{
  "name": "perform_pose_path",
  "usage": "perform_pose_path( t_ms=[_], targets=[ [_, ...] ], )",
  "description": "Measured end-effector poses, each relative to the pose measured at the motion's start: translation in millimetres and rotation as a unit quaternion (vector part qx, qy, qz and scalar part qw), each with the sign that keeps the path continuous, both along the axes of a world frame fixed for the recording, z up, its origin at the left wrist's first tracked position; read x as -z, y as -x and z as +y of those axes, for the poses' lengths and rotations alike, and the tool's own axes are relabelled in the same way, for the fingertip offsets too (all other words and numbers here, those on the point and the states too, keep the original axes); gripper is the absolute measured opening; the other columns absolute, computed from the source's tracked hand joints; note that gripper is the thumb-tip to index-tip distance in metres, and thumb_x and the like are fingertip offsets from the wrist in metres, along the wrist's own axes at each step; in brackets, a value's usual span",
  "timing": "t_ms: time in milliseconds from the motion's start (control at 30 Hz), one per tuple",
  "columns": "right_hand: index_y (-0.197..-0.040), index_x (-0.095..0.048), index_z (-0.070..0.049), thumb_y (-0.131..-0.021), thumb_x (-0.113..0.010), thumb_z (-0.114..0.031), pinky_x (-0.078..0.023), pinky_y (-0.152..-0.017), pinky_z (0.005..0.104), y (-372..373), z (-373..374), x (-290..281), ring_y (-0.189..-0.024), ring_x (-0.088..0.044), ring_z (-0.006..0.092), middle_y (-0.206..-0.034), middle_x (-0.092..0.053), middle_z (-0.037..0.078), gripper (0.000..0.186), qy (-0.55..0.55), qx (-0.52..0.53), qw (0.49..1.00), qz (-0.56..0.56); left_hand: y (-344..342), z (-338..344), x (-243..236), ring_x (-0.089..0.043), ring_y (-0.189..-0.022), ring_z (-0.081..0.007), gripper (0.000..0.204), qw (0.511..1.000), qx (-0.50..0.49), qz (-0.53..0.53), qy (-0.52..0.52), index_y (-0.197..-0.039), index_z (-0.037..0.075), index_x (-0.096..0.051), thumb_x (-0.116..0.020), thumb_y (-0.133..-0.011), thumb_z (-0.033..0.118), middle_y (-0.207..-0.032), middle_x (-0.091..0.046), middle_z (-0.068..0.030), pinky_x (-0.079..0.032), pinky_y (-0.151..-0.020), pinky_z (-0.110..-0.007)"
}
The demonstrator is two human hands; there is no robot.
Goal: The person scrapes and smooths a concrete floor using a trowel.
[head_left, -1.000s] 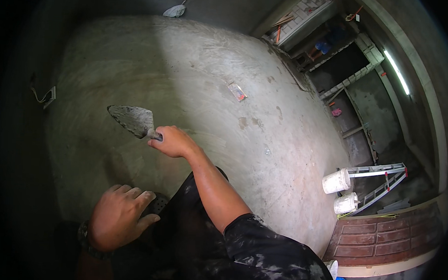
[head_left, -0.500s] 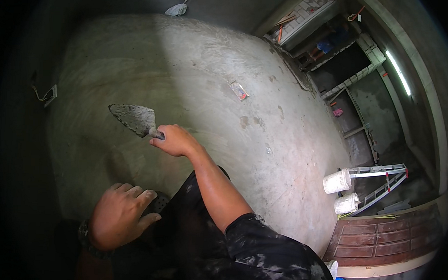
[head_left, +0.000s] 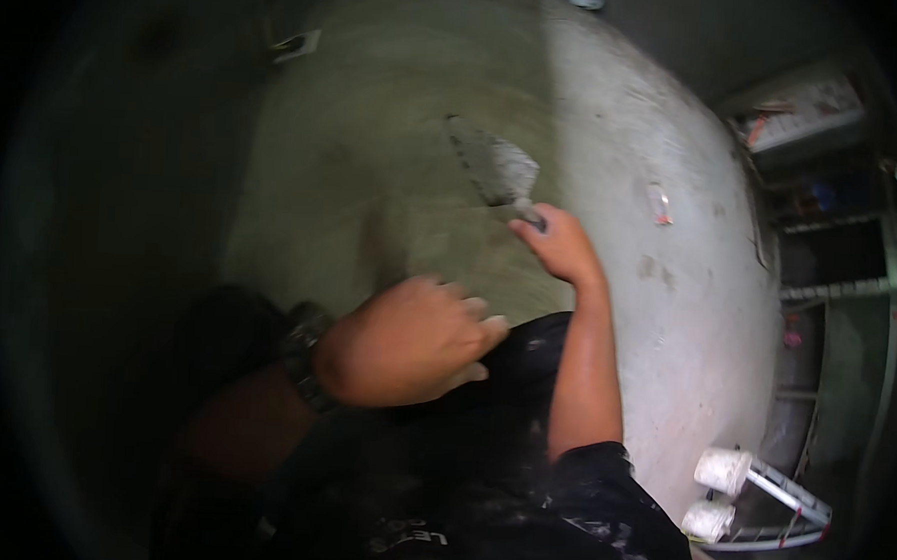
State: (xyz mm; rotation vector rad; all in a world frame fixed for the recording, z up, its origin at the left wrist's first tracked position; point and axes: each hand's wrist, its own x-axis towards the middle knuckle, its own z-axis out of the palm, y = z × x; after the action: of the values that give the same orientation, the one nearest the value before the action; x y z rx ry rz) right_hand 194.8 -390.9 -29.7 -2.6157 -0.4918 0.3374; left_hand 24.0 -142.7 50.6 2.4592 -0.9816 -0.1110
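Note:
My right hand (head_left: 560,243) grips the handle of a cement-coated pointed trowel (head_left: 499,162), whose blade points up and left over the grey-green cement floor (head_left: 323,174). My left hand (head_left: 411,338), a dark watch at its wrist, is lower and left, in front of my black-clothed legs. Its back is toward me and its slightly blurred fingers are bent and apart; I see nothing held in it.
A small flat pale object (head_left: 659,204) lies on the floor rightward. Two white buckets (head_left: 722,470) stand by an aluminium ladder (head_left: 789,500) at lower right. An electrical box with wires (head_left: 299,46) is at upper left. Doorways (head_left: 830,247) line the right wall.
The whole view has shifted. My left hand has risen and moved right, closer to my right hand; the trowel now appears higher and further right, still gripped.

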Motion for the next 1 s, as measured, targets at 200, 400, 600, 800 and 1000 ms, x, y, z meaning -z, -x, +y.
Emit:
perform_pose_path(
  t_ms=[200,400,600,800,1000],
  targets=[
    [-0.09,-0.064,-0.001,-0.092,-0.072,-0.039,-0.046,-0.063,0.038,1,7,-5,-0.063,-0.055,0.0201,-0.068,-0.059,0.01,0.04,-0.001,-0.023,1.0,0.0,4,6,2,-0.066,-0.089,-0.0271,0.035,0.999,-0.014,-0.03,0.032,-0.105,0.007,-0.065,-0.074,-0.087,0.035,-0.087,-0.066,-0.0075,-0.051,-0.082,-0.04],
    [-0.09,-0.064,0.001,-0.092,-0.072,-0.043,-0.046,-0.062,0.0383,-14,-9,11,-0.063,-0.057,0.0231,-0.07,-0.06,0.012,0.044,-0.036,0.051,0.998,-0.02,-30,42,-1,-0.067,-0.082,-0.0167,0.027,0.937,-0.174,-0.085,0.292,-0.107,0.004,-0.071,-0.081,-0.082,0.01,-0.091,-0.07,-0.0076,-0.054,-0.074,-0.03],
    [-0.101,-0.07,-0.009,-0.098,-0.065,-0.049,-0.036,-0.044,0.0231,-14,-32,-56,-0.05,-0.048,0.004,-0.066,-0.053,-0.004,0.04,-0.218,0.245,0.944,0.032,-33,104,-4,-0.052,-0.078,-0.0161,0.027,0.704,-0.251,-0.031,0.664,-0.119,-0.007,-0.061,-0.055,-0.104,0.015,-0.086,-0.056,-0.0041,-0.044,-0.074,-0.032],
    [-0.112,-0.064,0.0,-0.098,-0.064,-0.053,-0.045,-0.047,0.0292,-10,-120,7,-0.052,-0.053,0.0109,-0.07,-0.059,0.002,0.054,-0.119,0.284,0.951,0.028,-13,245,27,-0.043,-0.088,-0.0227,0.041,0.618,-0.184,0.032,0.764,-0.133,-0.016,-0.048,-0.043,-0.1,0.007,-0.095,-0.047,-0.011,-0.039,-0.078,-0.036],
    [-0.096,-0.068,0.0,-0.1,-0.056,-0.052,-0.047,-0.045,0.0376,130,-224,199,-0.051,-0.056,0.0207,-0.068,-0.059,0.009,0.054,-0.049,0.433,0.871,0.228,13,347,67,-0.052,-0.111,-0.0274,0.044,0.668,-0.417,-0.068,0.612,-0.139,-0.014,-0.046,-0.039,-0.104,0.012,-0.121,-0.052,-0.0189,-0.042,-0.099,-0.04]
  ],
)
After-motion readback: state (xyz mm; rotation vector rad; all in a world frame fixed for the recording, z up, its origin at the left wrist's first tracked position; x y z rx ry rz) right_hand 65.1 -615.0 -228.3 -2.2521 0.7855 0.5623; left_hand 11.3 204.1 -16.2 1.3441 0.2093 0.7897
